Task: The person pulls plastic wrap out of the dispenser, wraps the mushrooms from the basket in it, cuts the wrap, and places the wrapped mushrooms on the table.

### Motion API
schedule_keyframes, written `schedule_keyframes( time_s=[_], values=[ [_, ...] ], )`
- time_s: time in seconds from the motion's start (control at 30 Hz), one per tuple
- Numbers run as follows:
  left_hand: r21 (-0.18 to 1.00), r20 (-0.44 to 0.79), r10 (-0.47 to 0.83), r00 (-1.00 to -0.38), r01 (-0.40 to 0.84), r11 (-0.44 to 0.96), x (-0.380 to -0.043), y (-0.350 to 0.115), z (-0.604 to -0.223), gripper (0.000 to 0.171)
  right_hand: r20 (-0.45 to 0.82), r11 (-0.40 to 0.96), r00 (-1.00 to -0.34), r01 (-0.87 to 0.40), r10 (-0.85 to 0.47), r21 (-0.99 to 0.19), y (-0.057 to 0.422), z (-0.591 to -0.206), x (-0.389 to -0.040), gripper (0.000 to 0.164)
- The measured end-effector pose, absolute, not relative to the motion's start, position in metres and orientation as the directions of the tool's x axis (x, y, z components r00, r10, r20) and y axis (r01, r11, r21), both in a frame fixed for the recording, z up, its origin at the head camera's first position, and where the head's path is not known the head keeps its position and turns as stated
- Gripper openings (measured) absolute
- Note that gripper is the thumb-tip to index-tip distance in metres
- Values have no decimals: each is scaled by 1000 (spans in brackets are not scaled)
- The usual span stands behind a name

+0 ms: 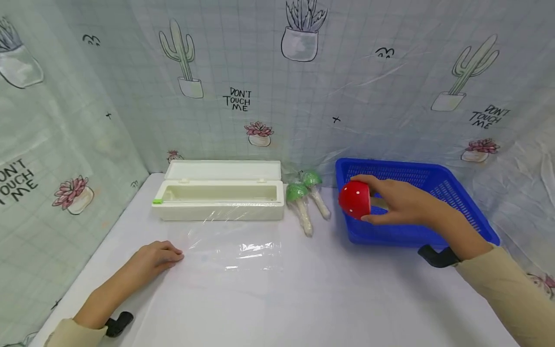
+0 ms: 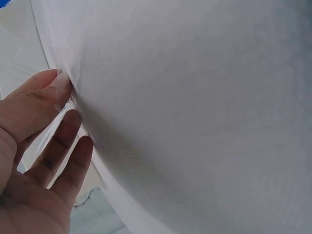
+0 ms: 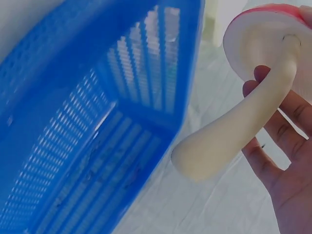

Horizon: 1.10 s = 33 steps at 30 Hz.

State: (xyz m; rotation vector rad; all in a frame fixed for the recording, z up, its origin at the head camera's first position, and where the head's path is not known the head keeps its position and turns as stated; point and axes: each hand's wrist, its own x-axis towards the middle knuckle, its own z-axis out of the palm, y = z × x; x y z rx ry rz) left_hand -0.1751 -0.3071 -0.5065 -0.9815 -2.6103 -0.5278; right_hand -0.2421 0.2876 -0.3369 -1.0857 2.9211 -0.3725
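My right hand (image 1: 405, 202) holds a red toy mushroom (image 1: 354, 200) with white dots by its cap, in front of the blue basket. In the right wrist view its pale stem (image 3: 229, 136) points down beside the basket's edge. Low over the white table, my left hand (image 1: 151, 262) pinches the near left corner of a clear sheet of plastic wrap (image 1: 256, 255). A bit of film shows over the thumb in the left wrist view. The sheet runs from a white wrap dispenser (image 1: 221, 212) whose lid stands open.
Two green-capped toy mushrooms, one nearer (image 1: 297, 192) and one farther back (image 1: 311, 178), lie between the dispenser and the blue basket (image 1: 472, 202). A patterned curtain (image 1: 208, 130) closes off the back and sides of the white table (image 1: 303, 299).
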Motion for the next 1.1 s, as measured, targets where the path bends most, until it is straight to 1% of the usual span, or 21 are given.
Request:
schedule_keyframes(
  time_s=[0.33, 0.43, 0.63, 0.83, 1.03, 1.1],
  values=[
    [238, 378, 546, -748, 648, 723, -177, -303, -504, 29, 96, 684, -699, -714, -709, -146, 244, -343, -224, 80],
    [225, 390, 543, -744, 649, 727, -176, -302, -505, 29, 116, 658, -673, -740, -731, -144, 227, -350, -222, 79],
    [205, 427, 534, -729, 654, 729, -173, -302, -507, 31, 119, 589, -600, -799, -791, -119, 182, -369, -224, 84],
    [203, 413, 510, -755, 622, 756, -169, -302, -509, 30, 121, 547, -568, -820, -814, -167, 129, -392, -226, 85],
    [201, 383, 520, -764, 618, 760, -170, -302, -506, 28, 54, 494, -514, -846, -856, -201, 77, -416, -228, 87],
    [211, 358, 518, -777, 607, 766, -170, -302, -503, 28, 40, 487, -507, -845, -861, -219, 62, -422, -229, 88]
  ],
)
